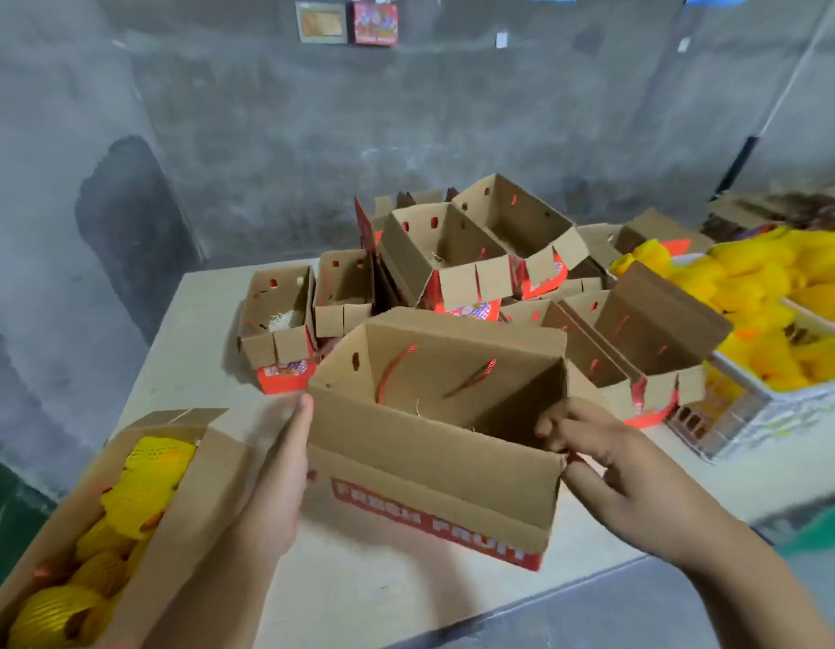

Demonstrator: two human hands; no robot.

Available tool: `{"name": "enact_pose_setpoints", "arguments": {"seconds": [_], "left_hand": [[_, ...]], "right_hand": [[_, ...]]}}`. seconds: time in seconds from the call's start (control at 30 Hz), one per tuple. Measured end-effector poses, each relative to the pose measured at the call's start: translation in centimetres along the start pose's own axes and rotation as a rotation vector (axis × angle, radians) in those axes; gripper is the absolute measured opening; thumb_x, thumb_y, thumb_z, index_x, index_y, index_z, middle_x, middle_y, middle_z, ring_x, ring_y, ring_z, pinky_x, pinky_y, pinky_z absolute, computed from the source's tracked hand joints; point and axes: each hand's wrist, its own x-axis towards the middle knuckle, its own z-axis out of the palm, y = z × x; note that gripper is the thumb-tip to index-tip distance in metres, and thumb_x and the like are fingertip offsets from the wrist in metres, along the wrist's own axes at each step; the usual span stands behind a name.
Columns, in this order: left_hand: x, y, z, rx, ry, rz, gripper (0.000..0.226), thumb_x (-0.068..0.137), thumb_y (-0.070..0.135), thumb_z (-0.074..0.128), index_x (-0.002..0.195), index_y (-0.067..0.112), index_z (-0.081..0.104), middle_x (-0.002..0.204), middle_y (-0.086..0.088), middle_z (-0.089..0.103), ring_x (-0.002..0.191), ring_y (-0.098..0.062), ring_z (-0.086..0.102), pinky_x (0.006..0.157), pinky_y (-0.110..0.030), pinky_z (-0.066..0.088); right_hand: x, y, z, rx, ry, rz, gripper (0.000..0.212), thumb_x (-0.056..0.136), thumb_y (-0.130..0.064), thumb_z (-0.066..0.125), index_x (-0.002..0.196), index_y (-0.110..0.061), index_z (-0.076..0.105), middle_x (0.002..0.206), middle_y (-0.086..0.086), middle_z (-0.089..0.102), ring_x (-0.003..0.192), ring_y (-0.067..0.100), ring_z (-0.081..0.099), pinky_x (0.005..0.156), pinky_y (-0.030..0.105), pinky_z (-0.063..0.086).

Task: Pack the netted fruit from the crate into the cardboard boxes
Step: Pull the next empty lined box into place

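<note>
My left hand (284, 466) lies flat against the empty box (434, 442) and my right hand (607, 466) seems to pinch its corner, so it could tip off the worktop (406, 597) edge just below.

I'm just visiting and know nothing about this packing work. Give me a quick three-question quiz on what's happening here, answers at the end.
1. True or false: the open box between the two hands already holds netted fruit.
2. Which hand lies flat against that box's side wall: A) left hand B) right hand?
3. Where does the crate of yellow netted fruit sit relative to the pile of empty boxes?

Key:
1. False; only a few wisps of straw-like stuffing show inside.
2. A; the right hand pinches the near right corner instead.
3. To the right of the pile, on the same table.
</note>
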Motion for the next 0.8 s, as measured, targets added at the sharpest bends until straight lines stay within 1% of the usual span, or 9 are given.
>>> {"name": "enact_pose_setpoints", "arguments": {"seconds": [0.1, 0.2, 0.3, 0.37, 0.47, 0.57, 0.63, 0.7, 0.8], "left_hand": [[-1.6, -2.3, 5.8, -0.061, -0.047, -0.012, 0.083, 0.069, 0.093, 0.052, 0.142, 0.052, 0.052, 0.145, 0.018, 0.058, 0.136, -0.013, 0.052, 0.119, -0.046, 0.035], [-3.2, -6.4, 12.1, -0.069, -0.055, -0.067, 0.086, 0.065, 0.09, 0.053, 0.139, 0.046, 0.057, 0.131, 0.01, 0.07, 0.122, -0.015, 0.062, 0.109, -0.049, 0.044], [-4.4, -11.0, 18.4, -0.035, -0.039, -0.07, 0.091, 0.066, 0.093, 0.057, 0.142, 0.042, 0.057, 0.138, 0.006, 0.065, 0.128, -0.019, 0.059, 0.111, -0.051, 0.043], [-4.7, -13.8, 22.5, 0.182, -0.01, -0.002, 0.09, 0.072, 0.093, 0.053, 0.146, 0.043, 0.051, 0.145, 0.005, 0.059, 0.136, -0.022, 0.053, 0.118, -0.051, 0.038], [-4.1, -16.2, 28.3, 0.366, 0.057, 0.144, 0.058, 0.096, 0.055, 0.06, 0.149, 0.036, 0.046, 0.136, -0.011, 0.062, 0.127, -0.034, 0.057, 0.11, -0.047, 0.041], [-2.9, -17.7, 32.8, 0.421, 0.102, 0.256, 0.064, 0.09, -0.002, 0.071, 0.148, 0.009, 0.046, 0.145, -0.001, 0.054, 0.12, 0.004, 0.055, 0.124, -0.042, 0.028], [-2.4, -18.1, 34.9, 0.48, 0.176, 0.285, 0.077, 0.078, 0.001, 0.082, 0.147, -0.002, 0.047, 0.148, 0.003, 0.052, 0.12, 0.017, 0.048, 0.115, -0.021, 0.032], [-2.5, -17.1, 36.5, 0.608, 0.325, 0.206, 0.1, 0.054, 0.027, 0.094, 0.142, 0.004, 0.054, 0.132, -0.016, 0.062, 0.117, -0.013, 0.062, 0.098, -0.031, 0.043], [-2.8, -16.2, 38.5, 0.906, 0.419, 0.377, 0.099, 0.051, 0.034, 0.098, 0.139, 0.018, 0.057, 0.13, -0.014, 0.063, 0.125, -0.041, 0.056, 0.105, -0.055, 0.04]], "right_hand": [[-2.2, 5.5, -2.8, 0.001, 0.164, 0.06, 0.033, 0.094, 0.004, 0.051, 0.081, -0.022, 0.067, 0.147, -0.006, 0.041, 0.131, 0.008, 0.048, 0.098, 0.023, 0.041], [-4.5, 12.5, -4.9, -0.02, 0.212, 0.077, 0.038, 0.095, 0.003, 0.051, 0.081, -0.03, 0.064, 0.154, -0.012, 0.031, 0.129, -0.005, 0.044, 0.1, 0.016, 0.035], [-6.6, 20.6, -6.1, 0.013, 0.243, 0.187, 0.041, 0.09, 0.015, 0.054, 0.079, -0.024, 0.063, 0.147, -0.002, 0.039, 0.138, -0.011, 0.032, 0.103, 0.009, 0.029], [-7.2, 25.5, -6.0, 0.063, 0.264, 0.297, 0.044, 0.084, 0.02, 0.054, 0.077, -0.022, 0.062, 0.133, 0.003, 0.051, 0.131, -0.007, 0.042, 0.103, 0.015, 0.036], [-7.3, 31.8, -4.8, 0.217, 0.313, 0.481, 0.05, 0.076, 0.026, 0.046, 0.079, -0.02, 0.065, 0.101, 0.004, 0.067, 0.101, 0.021, 0.062, 0.089, 0.024, 0.045], [-7.0, 36.3, -4.5, 0.277, 0.257, 0.583, 0.055, 0.077, 0.025, 0.038, 0.101, -0.011, 0.072, 0.099, -0.002, 0.067, 0.096, 0.02, 0.061, 0.08, 0.019, 0.043], [-6.5, 38.0, -4.9, 0.324, 0.234, 0.656, 0.051, 0.085, 0.017, 0.041, 0.112, -0.013, 0.071, 0.103, -0.005, 0.066, 0.099, 0.017, 0.06, 0.081, 0.02, 0.042], [-5.8, 38.8, -5.1, 0.379, 0.214, 0.686, 0.042, 0.09, 0.007, 0.047, 0.111, -0.022, 0.07, 0.097, -0.01, 0.063, 0.093, 0.013, 0.06, 0.074, 0.018, 0.042], [-5.1, 39.3, -5.0, 0.367, 0.204, 0.65, 0.037, 0.086, 0.003, 0.055, 0.105, -0.026, 0.069, 0.092, -0.01, 0.059, 0.088, 0.012, 0.057, 0.073, 0.021, 0.04]]}}
